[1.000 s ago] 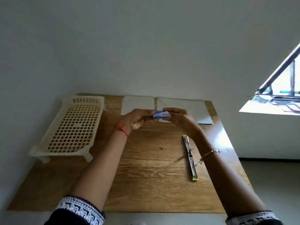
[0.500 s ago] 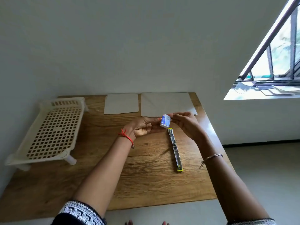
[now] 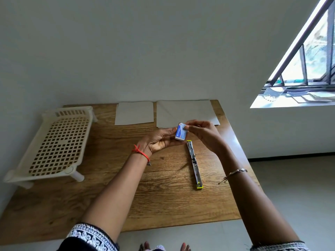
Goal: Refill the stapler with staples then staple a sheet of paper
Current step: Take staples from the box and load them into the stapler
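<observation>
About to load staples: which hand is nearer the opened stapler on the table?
Right. The right hand hovers just above the stapler's far end, pinching the staple box; the left hand sits left of it.

A wooden table (image 3: 76,211) stands against a plain white wall (image 3: 145,51), with a bright barred window (image 3: 308,69) at right.

staple box (image 3: 181,131) | blue label | white print, not legible
</observation>
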`<state>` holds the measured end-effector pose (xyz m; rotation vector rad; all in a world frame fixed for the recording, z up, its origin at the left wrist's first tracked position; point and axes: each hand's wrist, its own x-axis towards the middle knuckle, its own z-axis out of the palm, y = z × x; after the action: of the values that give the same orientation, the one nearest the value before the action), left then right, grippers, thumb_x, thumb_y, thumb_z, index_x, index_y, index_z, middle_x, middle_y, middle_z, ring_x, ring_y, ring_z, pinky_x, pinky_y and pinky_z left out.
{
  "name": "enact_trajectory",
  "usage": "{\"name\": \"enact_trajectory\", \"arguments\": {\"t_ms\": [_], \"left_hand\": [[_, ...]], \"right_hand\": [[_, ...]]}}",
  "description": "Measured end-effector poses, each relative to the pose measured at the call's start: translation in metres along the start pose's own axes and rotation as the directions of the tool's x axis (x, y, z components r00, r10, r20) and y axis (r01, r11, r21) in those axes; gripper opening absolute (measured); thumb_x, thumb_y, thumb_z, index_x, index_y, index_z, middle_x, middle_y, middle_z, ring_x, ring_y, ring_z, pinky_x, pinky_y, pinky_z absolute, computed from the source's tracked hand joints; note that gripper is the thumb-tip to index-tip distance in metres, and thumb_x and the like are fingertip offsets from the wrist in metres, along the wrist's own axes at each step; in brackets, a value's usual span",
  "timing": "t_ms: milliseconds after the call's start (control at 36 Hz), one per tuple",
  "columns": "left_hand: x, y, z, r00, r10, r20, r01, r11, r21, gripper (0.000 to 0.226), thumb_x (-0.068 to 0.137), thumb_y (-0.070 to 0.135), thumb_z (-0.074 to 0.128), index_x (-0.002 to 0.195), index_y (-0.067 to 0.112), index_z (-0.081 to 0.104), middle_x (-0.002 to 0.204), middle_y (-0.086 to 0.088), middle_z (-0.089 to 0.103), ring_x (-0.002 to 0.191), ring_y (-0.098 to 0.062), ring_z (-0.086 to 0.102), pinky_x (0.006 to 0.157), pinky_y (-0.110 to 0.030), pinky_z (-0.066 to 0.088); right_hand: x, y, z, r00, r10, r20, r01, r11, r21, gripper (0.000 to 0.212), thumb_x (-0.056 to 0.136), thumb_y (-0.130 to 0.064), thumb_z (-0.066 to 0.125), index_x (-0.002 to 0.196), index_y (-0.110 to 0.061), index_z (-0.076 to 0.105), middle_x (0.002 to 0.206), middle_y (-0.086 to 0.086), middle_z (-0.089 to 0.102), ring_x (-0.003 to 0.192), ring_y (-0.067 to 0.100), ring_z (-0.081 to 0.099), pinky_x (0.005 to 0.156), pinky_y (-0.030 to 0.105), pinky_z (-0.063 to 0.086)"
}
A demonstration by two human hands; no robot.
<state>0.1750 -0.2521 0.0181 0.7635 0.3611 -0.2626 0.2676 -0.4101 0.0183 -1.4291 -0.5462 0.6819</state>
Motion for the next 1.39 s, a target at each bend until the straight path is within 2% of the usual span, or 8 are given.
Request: {"name": "enact_trajectory", "arguments": {"t_ms": [250,389,556,667,917,1139,1250,1389], "left_hand": [[0.008,-0.004,-0.007,0.998,0.055,0.01,-0.055,0.998,0.015,0.035,0.088,0.007,0.043,0.082,0.007,0.077,0.088,-0.01,0.074,0.08,-0.017,0.072,0.075,-0.038,0.057],[0.009,-0.003,-0.01,0.998,0.065,-0.022,-0.065,0.998,-0.001,0.048,0.096,0.004,0.033,0.078,0.008,0.078,0.084,-0.01,0.075,0.076,-0.018,0.073,0.067,-0.035,0.059],[0.007,-0.004,-0.009,0.993,0.09,-0.07,-0.095,0.993,-0.07,0.027,0.097,0.006,0.035,0.102,0.004,0.061,0.087,-0.014,0.073,0.077,-0.023,0.073,0.07,-0.042,0.058],[0.006,-0.006,-0.008,0.988,0.121,-0.098,-0.129,0.988,-0.085,0.025,0.097,0.005,0.034,0.105,0.006,0.058,0.093,-0.016,0.067,0.072,-0.023,0.072,0.063,-0.041,0.059],[0.006,-0.005,-0.01,0.98,0.179,-0.092,-0.191,0.97,-0.149,0.027,0.098,0.005,0.032,0.105,0.006,0.058,0.079,-0.011,0.075,0.071,-0.02,0.073,0.061,-0.039,0.059],[0.003,-0.005,-0.011,0.973,0.211,-0.091,-0.224,0.962,-0.159,0.028,0.098,0.006,0.032,0.105,0.012,0.059,0.081,-0.006,0.076,0.071,-0.017,0.073,0.059,-0.035,0.059],[0.0,-0.004,-0.01,0.971,0.22,-0.09,-0.233,0.954,-0.187,0.029,0.098,0.006,0.03,0.103,0.01,0.058,0.078,-0.008,0.076,0.069,-0.019,0.073,0.056,-0.034,0.06],[0.0,-0.004,-0.011,0.97,0.223,-0.096,-0.237,0.954,-0.185,0.027,0.098,0.005,0.032,0.104,0.01,0.058,0.081,-0.008,0.076,0.072,-0.018,0.073,0.062,-0.034,0.059]], "right_hand": [[0.007,0.001,0.01,0.999,-0.02,-0.028,0.014,0.978,-0.206,0.012,0.089,-0.008,0.055,0.087,-0.003,0.066,0.087,0.006,0.059,0.081,0.016,0.058,0.075,0.024,0.045],[0.005,-0.003,0.019,0.998,0.002,-0.059,-0.018,0.964,-0.266,0.015,0.092,-0.011,0.051,0.086,-0.005,0.064,0.087,0.006,0.056,0.075,0.016,0.057,0.07,0.025,0.046],[0.0,-0.004,0.024,0.976,-0.103,-0.189,0.064,0.977,-0.201,0.012,0.082,-0.006,0.065,0.093,-0.012,0.066,0.079,0.003,0.054,0.064,0.011,0.058,0.053,0.017,0.049],[-0.002,-0.007,0.026,0.958,-0.222,-0.179,0.142,0.915,-0.377,0.014,0.074,-0.01,0.074,0.086,-0.016,0.069,0.097,0.007,0.058,0.077,0.016,0.056,0.064,0.025,0.052],[-0.006,-0.01,0.029,0.965,-0.26,-0.02,0.189,0.751,-0.632,0.018,0.067,-0.021,0.081,0.082,-0.015,0.074,0.095,-0.003,0.053,0.097,0.023,0.051,0.081,0.036,0.047],[-0.015,-0.022,0.037,0.973,-0.221,0.062,0.204,0.711,-0.673,0.018,0.065,-0.016,0.081,0.079,-0.015,0.069,0.101,0.006,0.056,0.103,0.026,0.046,0.087,0.047,0.047],[-0.018,-0.025,0.038,0.98,-0.192,0.05,0.179,0.753,-0.633,0.039,0.065,-0.013,0.081,0.075,-0.037,0.052,0.094,0.0,0.054,0.109,0.028,0.047,0.087,0.049,0.05],[-0.017,-0.023,0.037,0.977,-0.209,0.032,0.179,0.735,-0.654,0.034,0.071,-0.016,0.077,0.096,-0.005,0.056,0.081,-0.018,0.057,0.107,0.028,0.05,0.086,0.051,0.049]]}}
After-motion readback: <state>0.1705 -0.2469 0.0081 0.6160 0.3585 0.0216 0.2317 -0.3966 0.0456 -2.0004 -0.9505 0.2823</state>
